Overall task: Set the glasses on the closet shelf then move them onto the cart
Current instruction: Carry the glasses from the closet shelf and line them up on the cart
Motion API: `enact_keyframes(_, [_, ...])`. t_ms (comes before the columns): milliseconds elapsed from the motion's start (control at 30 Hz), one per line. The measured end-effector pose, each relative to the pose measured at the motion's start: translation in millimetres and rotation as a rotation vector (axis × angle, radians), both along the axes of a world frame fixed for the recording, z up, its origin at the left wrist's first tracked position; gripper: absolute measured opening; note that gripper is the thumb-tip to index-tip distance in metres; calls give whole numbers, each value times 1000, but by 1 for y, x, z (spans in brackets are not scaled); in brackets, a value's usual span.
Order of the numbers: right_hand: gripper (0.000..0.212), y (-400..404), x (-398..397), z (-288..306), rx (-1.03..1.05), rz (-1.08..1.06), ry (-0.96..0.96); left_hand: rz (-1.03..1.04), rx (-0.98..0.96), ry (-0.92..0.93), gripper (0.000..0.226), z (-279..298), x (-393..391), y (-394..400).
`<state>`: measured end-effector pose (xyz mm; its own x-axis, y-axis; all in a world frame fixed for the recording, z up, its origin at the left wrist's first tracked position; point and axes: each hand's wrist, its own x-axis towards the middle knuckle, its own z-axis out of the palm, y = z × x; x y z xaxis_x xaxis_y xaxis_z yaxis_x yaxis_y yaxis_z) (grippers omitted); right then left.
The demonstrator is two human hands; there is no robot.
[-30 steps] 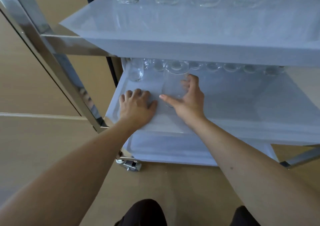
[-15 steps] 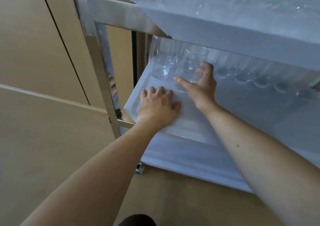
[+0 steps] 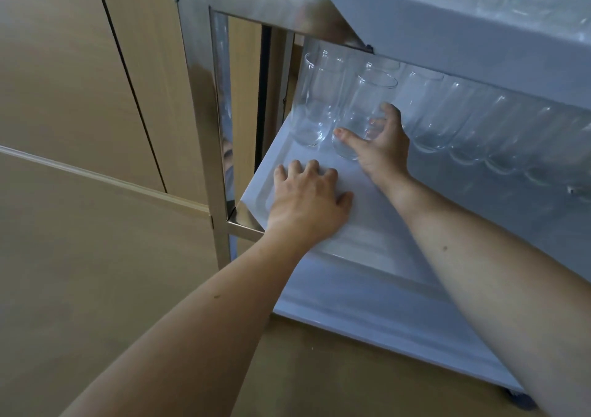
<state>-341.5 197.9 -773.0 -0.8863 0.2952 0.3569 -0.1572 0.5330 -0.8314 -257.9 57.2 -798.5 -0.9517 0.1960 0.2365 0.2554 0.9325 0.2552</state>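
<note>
A clear drinking glass [image 3: 361,109] stands on the cart's white middle shelf [image 3: 364,234], and my right hand [image 3: 382,147] grips it low down, thumb on the left side and fingers behind. My left hand [image 3: 308,203] rests flat, palm down, on the same shelf near its front left corner. Another clear glass [image 3: 315,103] stands just left of the held one. A row of several more glasses [image 3: 463,128] runs along the back of the shelf to the right.
The cart has a shiny metal frame post [image 3: 208,122] at its left, a top shelf [image 3: 463,32] with more glasses, and a bottom shelf [image 3: 367,308]. Wooden closet panels [image 3: 80,80] fill the left. The floor below is tan.
The view has swung left and closer to the cart. My right hand has kept hold of the glass, now standing close beside the left glass. My left hand stays flat on the shelf.
</note>
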Motion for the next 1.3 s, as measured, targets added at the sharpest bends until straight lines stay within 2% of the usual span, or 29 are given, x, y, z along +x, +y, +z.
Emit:
enact_keyframes(267, [98,0,4,6,72,-23,-74,10,25,-5,48,1,-2,-1])
enact_keyframes(400, [101,15,33,4,69,-68,-141,16,30,-9,50,3,-2,-1])
enact_keyframes(533, [86,32,70,-2,233,-49,-140,24,52,-18,53,8,3,1])
enact_keyframes(633, [88,33,96,-5,364,-16,-266,24,21,-21,50,12,7,-1])
enact_keyframes(767, [82,35,138,-3,462,40,-287,32,-9,-114,47,25,27,4])
enact_keyframes(1000, [79,42,213,54,462,153,-546,-7,-29,-309,51,88,93,11])
enact_keyframes(1200, [77,34,267,145,417,198,-714,-11,-14,-470,52,179,138,6])
enact_keyframes(1300, [75,26,291,191,340,163,-736,-60,-5,-546,51,221,160,1])
